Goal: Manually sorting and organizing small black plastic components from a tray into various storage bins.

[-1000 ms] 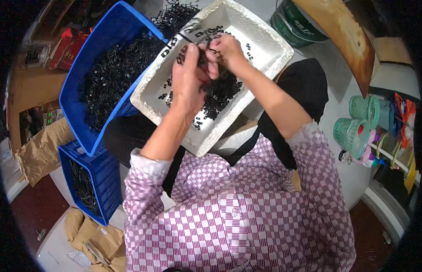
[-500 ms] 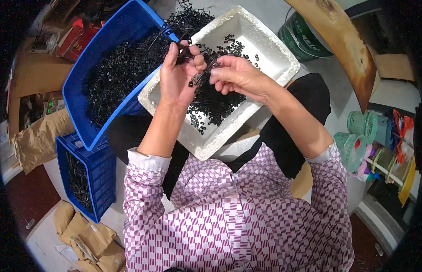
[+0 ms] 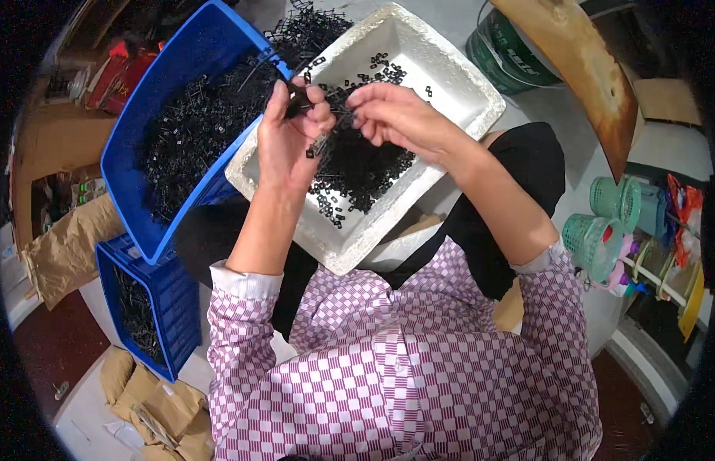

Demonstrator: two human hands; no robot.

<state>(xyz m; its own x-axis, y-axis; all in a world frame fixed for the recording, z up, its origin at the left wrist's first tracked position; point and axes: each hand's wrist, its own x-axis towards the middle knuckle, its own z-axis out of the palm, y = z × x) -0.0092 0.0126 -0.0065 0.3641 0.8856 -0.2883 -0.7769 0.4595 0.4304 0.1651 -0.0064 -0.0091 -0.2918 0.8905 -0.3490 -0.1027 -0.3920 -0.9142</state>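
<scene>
My left hand (image 3: 284,146) is closed round a dark bunch of black plastic parts (image 3: 298,100) with thin stems, above the left side of a white foam box (image 3: 334,250). Some small square-ended pieces stick out past its fingers and palm. Just to the right, my right hand (image 3: 407,123) reaches across the box with its fingers curled in a pinch toward that bunch. What lies between its fingertips is too small to make out. Beneath both hands, a heap of small black plastic pieces (image 3: 365,165) covers part of the box floor.
Left of the foam box, a blue bin (image 3: 219,34) holds many black stemmed parts (image 3: 192,131). A second blue crate (image 3: 173,319) stands below it. More black parts (image 3: 315,29) lie behind. A green bucket (image 3: 507,58), a curved brown board (image 3: 580,61) and green baskets (image 3: 595,246) are at right.
My left hand has shifted slightly left with its bunch. The right hand has drawn slightly left too, and a small gap shows between the hands. The view has tilted a little.
</scene>
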